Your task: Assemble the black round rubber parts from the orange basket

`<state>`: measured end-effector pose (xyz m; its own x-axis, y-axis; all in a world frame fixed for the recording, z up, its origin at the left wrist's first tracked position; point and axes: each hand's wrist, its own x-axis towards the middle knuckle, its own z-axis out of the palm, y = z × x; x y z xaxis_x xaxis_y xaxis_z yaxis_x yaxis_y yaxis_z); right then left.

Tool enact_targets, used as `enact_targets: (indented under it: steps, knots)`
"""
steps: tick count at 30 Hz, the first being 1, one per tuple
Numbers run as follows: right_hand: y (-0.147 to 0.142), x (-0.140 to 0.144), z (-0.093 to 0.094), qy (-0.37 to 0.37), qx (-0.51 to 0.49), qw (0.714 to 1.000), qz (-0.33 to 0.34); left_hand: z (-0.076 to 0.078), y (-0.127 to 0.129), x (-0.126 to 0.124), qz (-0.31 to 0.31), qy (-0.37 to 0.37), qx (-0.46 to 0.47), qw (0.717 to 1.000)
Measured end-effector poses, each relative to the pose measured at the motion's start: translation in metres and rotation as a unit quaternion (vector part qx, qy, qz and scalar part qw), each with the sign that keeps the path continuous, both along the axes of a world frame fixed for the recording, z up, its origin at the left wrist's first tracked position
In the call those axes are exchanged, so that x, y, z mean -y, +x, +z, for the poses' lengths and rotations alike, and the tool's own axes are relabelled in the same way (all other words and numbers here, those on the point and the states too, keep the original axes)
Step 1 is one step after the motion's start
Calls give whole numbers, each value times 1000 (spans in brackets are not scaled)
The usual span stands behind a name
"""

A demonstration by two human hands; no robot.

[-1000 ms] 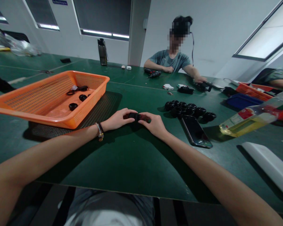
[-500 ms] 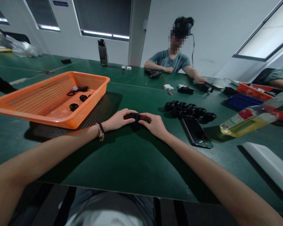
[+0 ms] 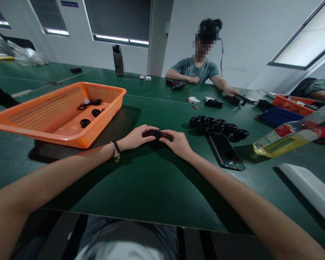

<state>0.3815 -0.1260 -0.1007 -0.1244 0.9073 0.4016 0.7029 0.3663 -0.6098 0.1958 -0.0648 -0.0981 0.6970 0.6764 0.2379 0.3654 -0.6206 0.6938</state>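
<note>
Between my two hands, low over the green table (image 3: 151, 191), is a small black round part (image 3: 155, 134); its exact kind is hard to make out. My left hand (image 3: 137, 138) closes on its left side with thumb and fingers. From the right, my right hand (image 3: 177, 142) pinches the same part, and the fingers cover much of it. Beyond my right hand stands a cluster of several black ring-shaped parts (image 3: 219, 127). To the left is an orange perforated basket (image 3: 56, 139), holding a few similar black parts (image 3: 85, 123) and a black cable-like piece (image 3: 95, 102).
A phone (image 3: 226, 151) lies right of my right hand, touching or close to the cluster. Farther right are a tilted bottle of yellow liquid (image 3: 287, 135) and a white block (image 3: 308, 191). A co-worker (image 3: 200, 70) sits opposite, near a power drill (image 3: 177, 85). A dark bottle (image 3: 118, 61) stands behind.
My fingers on the right have shifted very slightly around the black part. Both hands otherwise keep their place, and the things on the table stay where they were.
</note>
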Motion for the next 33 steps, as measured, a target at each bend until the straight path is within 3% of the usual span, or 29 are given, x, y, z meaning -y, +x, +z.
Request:
enact_targets:
  steps: [33]
  knots:
    - [-1,-1,-3,-13,-28,999,8,1,-1,1,-2,-7,-1,1000]
